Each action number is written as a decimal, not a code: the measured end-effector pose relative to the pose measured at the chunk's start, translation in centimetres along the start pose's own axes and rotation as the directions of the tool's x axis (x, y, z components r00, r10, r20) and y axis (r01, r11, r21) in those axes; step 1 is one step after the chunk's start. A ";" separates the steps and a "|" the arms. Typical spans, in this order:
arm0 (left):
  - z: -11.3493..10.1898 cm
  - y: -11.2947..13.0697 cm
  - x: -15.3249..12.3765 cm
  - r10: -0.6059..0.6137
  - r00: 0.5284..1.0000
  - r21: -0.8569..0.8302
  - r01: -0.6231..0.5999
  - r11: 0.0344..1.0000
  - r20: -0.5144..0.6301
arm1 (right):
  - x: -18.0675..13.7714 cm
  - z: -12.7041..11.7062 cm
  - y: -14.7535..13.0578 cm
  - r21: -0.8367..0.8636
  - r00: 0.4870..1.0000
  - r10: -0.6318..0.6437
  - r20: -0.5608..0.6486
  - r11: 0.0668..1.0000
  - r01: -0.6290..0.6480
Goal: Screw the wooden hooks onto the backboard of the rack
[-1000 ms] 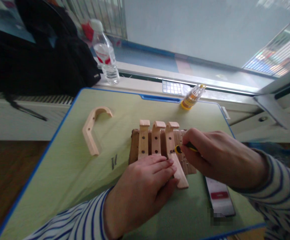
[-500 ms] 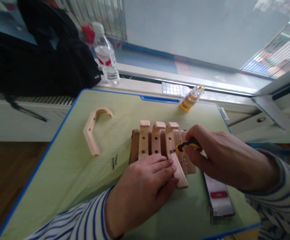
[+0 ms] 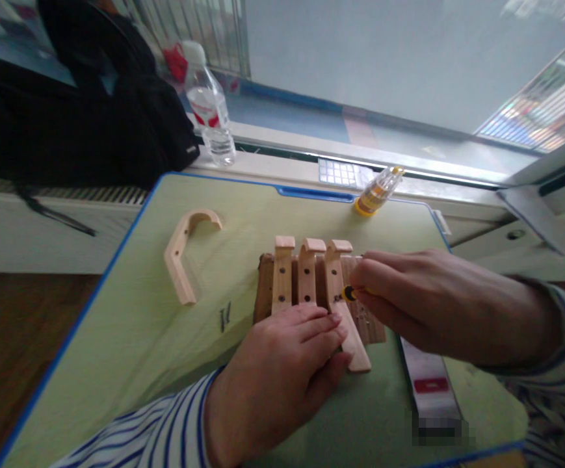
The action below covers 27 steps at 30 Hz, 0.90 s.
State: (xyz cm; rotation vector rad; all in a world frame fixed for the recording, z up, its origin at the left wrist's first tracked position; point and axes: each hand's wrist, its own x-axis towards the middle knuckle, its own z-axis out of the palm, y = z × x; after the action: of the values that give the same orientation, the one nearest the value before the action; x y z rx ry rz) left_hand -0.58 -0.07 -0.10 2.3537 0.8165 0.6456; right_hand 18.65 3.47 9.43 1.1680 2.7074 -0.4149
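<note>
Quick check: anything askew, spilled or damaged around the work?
Nothing looks spilled or damaged. One thing: the lower arm of the rightmost hook on the board slants right, past its near edge. Maybe that's just its bent shape; the left hand hides the lower ends of the neighbouring hooks.

Yellow bottle (image 3: 376, 195) bounds open room beyond hooks (image 3: 306, 283).

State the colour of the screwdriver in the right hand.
Yellow and black where the screwdriver shows past the right hand; head view.
</note>
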 end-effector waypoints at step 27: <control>0.1 -0.1 0.0 0.027 0.999 0.040 -0.026 0.999 -0.027 | -0.7 0.6 0.0 -0.095 0.971 0.220 -0.097 0.969 -0.229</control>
State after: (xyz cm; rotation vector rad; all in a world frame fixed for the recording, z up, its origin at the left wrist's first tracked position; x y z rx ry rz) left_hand -0.52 -0.03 -0.20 2.3994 0.8184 0.6807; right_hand 19.14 2.74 9.01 1.4722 2.5888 -0.1907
